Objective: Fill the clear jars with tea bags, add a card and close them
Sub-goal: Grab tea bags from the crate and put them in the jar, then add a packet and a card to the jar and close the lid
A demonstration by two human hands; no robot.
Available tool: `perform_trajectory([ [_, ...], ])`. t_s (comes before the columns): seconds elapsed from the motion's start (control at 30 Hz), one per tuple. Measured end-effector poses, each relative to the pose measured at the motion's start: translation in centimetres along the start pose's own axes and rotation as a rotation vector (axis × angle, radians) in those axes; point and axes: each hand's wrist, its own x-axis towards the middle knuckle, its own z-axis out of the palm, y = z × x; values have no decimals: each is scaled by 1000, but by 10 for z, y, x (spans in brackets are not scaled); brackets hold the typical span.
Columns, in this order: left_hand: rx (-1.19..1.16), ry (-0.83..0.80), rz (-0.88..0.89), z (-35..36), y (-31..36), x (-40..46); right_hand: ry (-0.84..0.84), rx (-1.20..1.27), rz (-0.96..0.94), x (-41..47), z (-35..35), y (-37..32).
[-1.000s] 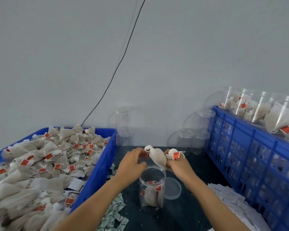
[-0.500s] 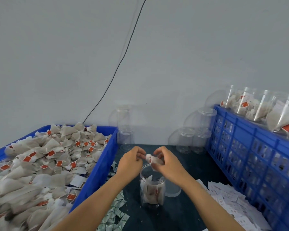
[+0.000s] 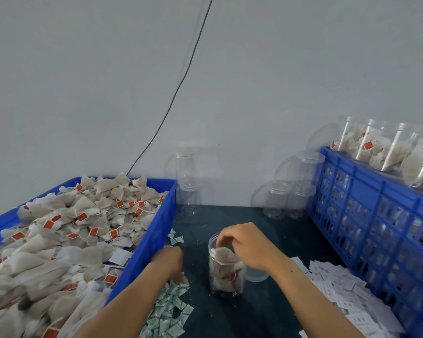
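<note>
At the far left a blue bin (image 3: 154,242) is heaped with pale tea bags (image 3: 66,235), many showing small red tags. Just beside its right wall, a scatter of small green-and-white sachets (image 3: 167,311) lies on the dark surface (image 3: 261,311). The left hand (image 3: 169,263) is down on these sachets, close against the bin wall; its fingers curl downward into the pile, but whether they are pinching one cannot be told from this angle.

Toward the middle, an open clear jar (image 3: 226,269) stands upright on the surface, already partly filled with tea bags, one red tag showing through its wall. The right hand (image 3: 248,245) hovers over the jar mouth, its fingers (image 3: 224,240) bent down inside the rim and touching a tea bag (image 3: 224,254) that sits at the top of the jar; the grip looks loose, and whether the bag is pinched or merely pressed is unclear. A clear lid (image 3: 255,274) lies flat on the surface just right of the jar, partly hidden by the right wrist.

Against the back wall stand empty clear jars (image 3: 277,198), some stacked. Further right, a spread of white cards (image 3: 337,286) lies on the surface beside a tall blue crate (image 3: 366,211), on top of which filled jars (image 3: 381,147) lie on their sides.
</note>
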Motion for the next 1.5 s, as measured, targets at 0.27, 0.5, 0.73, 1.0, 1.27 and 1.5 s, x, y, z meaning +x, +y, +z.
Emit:
perform_trajectory([
  [0.27,145,-53,16,-4,5,-8,500,712,430,-37,-27,73],
  [0.5,215,68,5,-7,8,-7,379,265,775,-58,-7,148],
  [0.73,-433,606,111,-45,31,-20,-31,-141,895,-44,8,151],
  [1.0,-204,425,267,-55,72,-32,53,-29,928,-36,0,143],
  [1.27,-732,465,214,-33,47,-19,363,539,211,-2,-32,57],
  [1.5,-1330,146,374,45,50,-38,-52,117,61,18,-14,15],
])
